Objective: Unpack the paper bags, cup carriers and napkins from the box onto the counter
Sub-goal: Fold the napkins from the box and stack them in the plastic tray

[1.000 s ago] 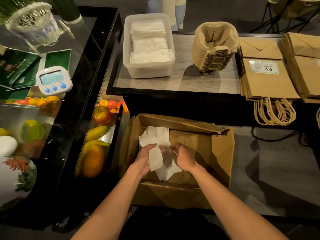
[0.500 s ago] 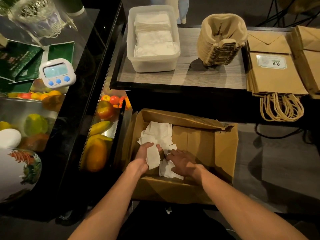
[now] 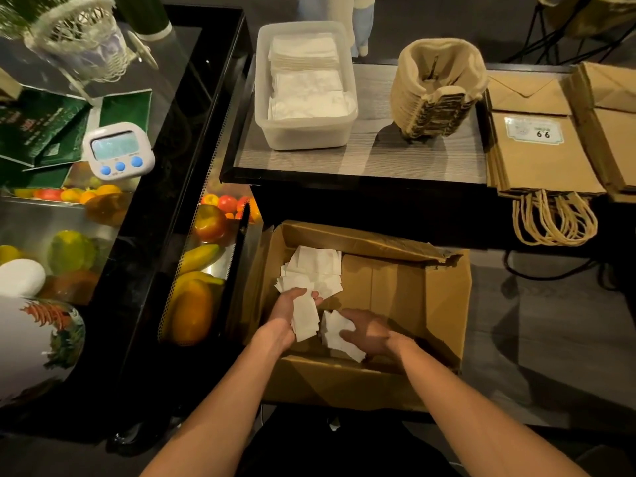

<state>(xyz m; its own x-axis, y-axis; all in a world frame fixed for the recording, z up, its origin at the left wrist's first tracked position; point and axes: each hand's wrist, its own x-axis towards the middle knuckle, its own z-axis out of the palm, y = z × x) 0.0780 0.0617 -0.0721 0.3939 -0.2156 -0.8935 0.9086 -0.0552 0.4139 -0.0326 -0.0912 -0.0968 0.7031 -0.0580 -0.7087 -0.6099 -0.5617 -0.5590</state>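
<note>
Both hands (image 3: 330, 321) w/ napkins (image 3: 315, 270) in box (image 3: 444, 297).

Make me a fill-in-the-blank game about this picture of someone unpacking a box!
1. Both hands, left hand and right hand, are reaching into a cardboard ____.
2. The loose napkins inside the cardboard box are the colour ____.
3. On the counter, the clear tub holds stacked ____.
4. The brown paper bags lie to the ____ of the cup carriers.

Missing words: box; white; napkins; right
</note>
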